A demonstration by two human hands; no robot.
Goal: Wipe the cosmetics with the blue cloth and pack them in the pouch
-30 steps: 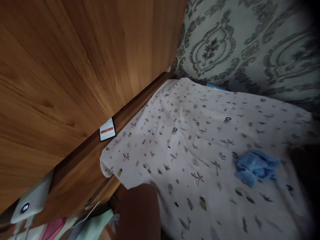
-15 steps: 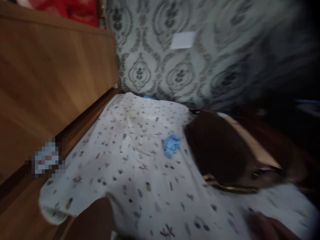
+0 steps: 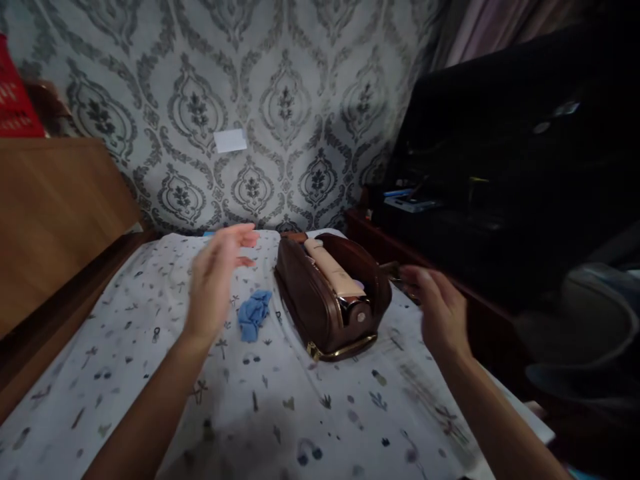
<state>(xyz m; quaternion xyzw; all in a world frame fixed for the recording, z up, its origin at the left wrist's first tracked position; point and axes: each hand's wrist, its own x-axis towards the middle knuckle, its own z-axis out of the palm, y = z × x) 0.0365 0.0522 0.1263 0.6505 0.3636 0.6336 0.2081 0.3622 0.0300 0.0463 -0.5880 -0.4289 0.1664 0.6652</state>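
A brown zip bag (image 3: 310,300) stands open on a white patterned cloth (image 3: 165,400). A beige tube (image 3: 333,267) lies inside along its length, and other contents are partly hidden. My right hand (image 3: 444,313) is at the bag's right side, fingers closed on a brown strap (image 3: 389,267) that reaches out from it. To the left of the bag, my left hand (image 3: 213,283) is raised over the cloth, slightly blurred, with its fingers apart and nothing in them. Between that hand and the bag lies a crumpled blue cloth (image 3: 254,315).
A wooden headboard-like panel (image 3: 60,227) borders the left, with a red object (image 3: 17,100) above it. Patterned wallpaper (image 3: 285,100) with a white card (image 3: 231,141) rises behind. A large dark screen-like surface (image 3: 480,153) stands at the right.
The view has swung right and steadied. Both hands have come up into the middle of the view, the left beside the blue cloth and the right to the bag's strap.
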